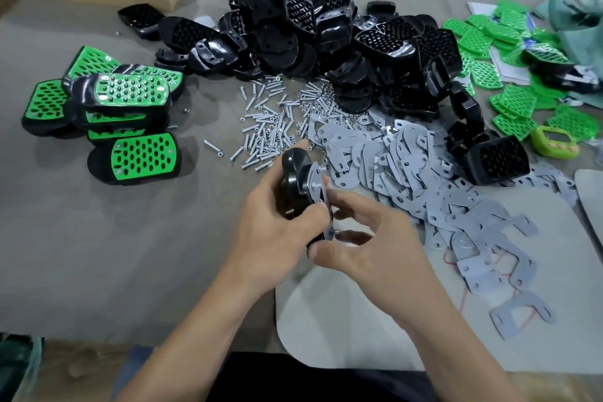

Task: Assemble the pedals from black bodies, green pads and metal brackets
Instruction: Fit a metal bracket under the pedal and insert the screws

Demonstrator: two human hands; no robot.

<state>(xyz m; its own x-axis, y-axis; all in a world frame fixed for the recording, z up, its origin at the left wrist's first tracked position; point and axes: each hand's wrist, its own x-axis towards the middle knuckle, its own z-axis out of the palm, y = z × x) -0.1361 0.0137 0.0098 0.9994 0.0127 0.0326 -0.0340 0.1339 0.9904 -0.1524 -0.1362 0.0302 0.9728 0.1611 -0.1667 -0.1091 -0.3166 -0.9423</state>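
Left hand (274, 232) — fingers (311, 214) wrapped round glossy black body (293, 179), right hand (368, 238) pinching flat grey bracket (318, 186)

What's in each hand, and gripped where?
Left hand grips the black pedal body around its lower half, holding it on edge. Right hand pinches the metal bracket against the body's back with thumb and fingertips.

left hand (277, 232) grips black body (293, 179) | right hand (362, 238) at bracket (318, 186)

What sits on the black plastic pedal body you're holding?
A grey metal bracket lies against the black body, screw ends poking through; the left hand covers its lower part.
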